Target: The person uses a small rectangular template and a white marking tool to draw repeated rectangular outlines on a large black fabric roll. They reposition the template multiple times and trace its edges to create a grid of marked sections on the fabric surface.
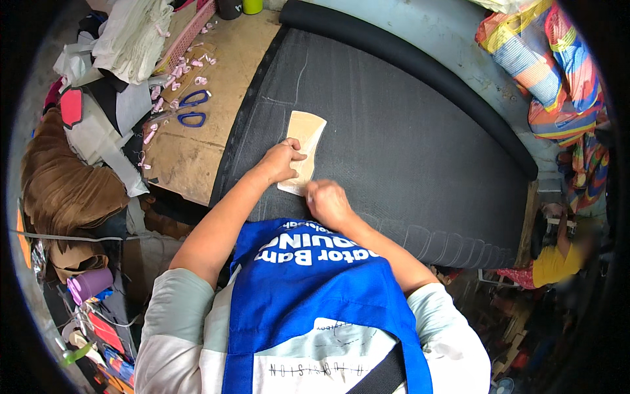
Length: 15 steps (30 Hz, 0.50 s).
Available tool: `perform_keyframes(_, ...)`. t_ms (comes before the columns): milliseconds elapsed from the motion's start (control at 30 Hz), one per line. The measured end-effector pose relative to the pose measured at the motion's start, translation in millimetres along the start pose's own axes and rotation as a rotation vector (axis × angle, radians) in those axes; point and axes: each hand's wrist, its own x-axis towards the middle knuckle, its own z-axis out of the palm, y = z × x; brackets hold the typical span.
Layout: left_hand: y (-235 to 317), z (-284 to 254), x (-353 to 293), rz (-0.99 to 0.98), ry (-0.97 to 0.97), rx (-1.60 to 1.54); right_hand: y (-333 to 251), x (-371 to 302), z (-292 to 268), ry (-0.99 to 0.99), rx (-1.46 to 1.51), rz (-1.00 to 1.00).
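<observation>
A tan, curved pattern piece [303, 128] with pale edges lies on a wide sheet of black textured material [420, 144]. My left hand [282, 162] rests on the piece with its fingers spread, pressing it against the sheet. Close to the piece's lower right edge, my right hand [329, 205] is closed with its knuckles up. Whatever its fingers may hold is hidden and slightly blurred. Faint pale lines run across the black sheet, and a row of curved outlines [446, 244] is drawn along its near right edge.
The sheet's far side ends in a thick black roll [420, 56]. Blue-handled scissors [192, 108] and pink curled scraps [176, 77] lie on the wooden table [243, 49] at left. Brown fabric [69, 177] is heaped farther left. A person in yellow [556, 266] is at right.
</observation>
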Motion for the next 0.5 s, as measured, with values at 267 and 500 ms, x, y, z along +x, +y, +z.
perform_keyframes(267, -1.5, -2.9, -1.0, -0.022, -0.045, -0.087, -14.1, 25.8, 16.2, -0.044, 0.292, -0.236)
perform_keyframes(500, -5.6, -1.2, -1.7, 0.041, -0.057, -0.082, -13.7, 21.1, -11.2, -0.455, -0.019, -0.22)
